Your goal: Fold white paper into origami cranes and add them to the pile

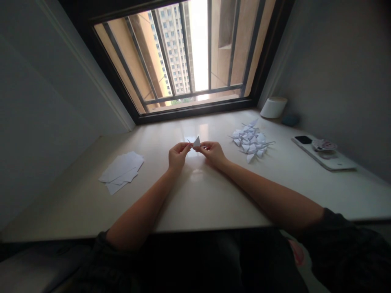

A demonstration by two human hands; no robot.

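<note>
Between my hands is a small white origami crane, with a triangular wing pointing up and a thin tip at its left. My left hand pinches its left side between thumb and fingers. On the opposite side, my right hand is closed on it, with thumb and forefinger close to the wing's base. Fingertips cover part of the folds. To the right lies a heap of folded white paper cranes. Flat white paper sheets are stacked loosely on the left.
The glossy white tabletop runs up to a barred window. At the right lies a white phone with a flower-shaped grip. A white cup-like object and a dark rounded item stand in the back right corner. Walls rise on both sides.
</note>
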